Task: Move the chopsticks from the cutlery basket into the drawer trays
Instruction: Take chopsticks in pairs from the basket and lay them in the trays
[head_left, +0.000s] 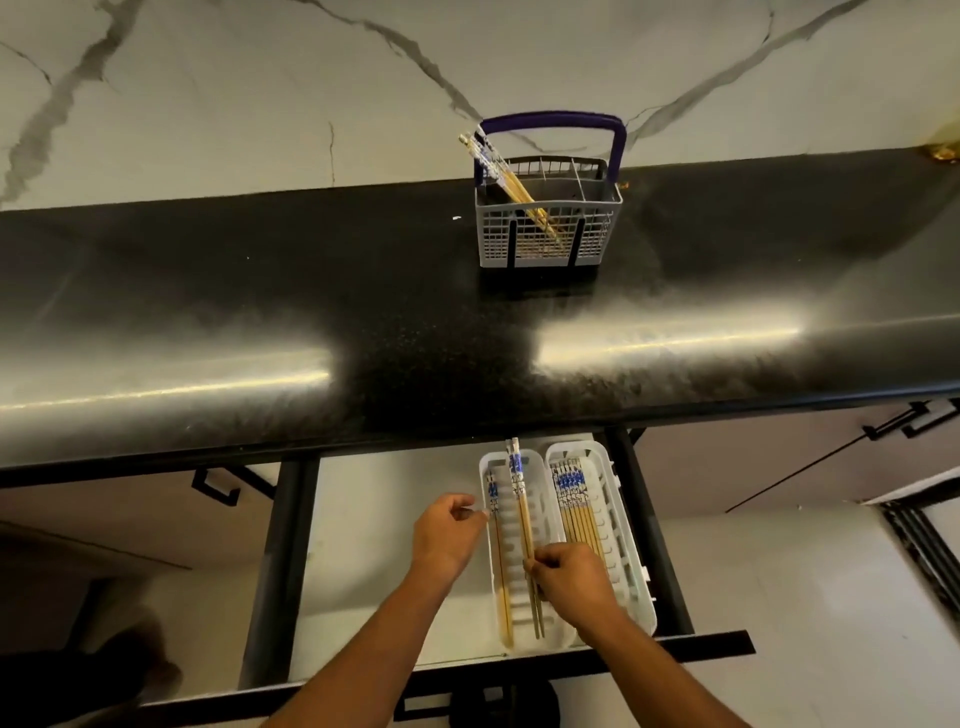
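The single head view looks steeply down from above the open drawer (395, 525) at close range, facing the counter (311, 291) and the wall (234, 88) behind its far edge.

Two bare forearms entered from the lower edge of the view, each ending in a bare hand: left hand (448, 535), right hand (569, 579). No sleeve, cuff, glove, watch, ring or bracelet was seen on either. Nothing above the forearms came into view.
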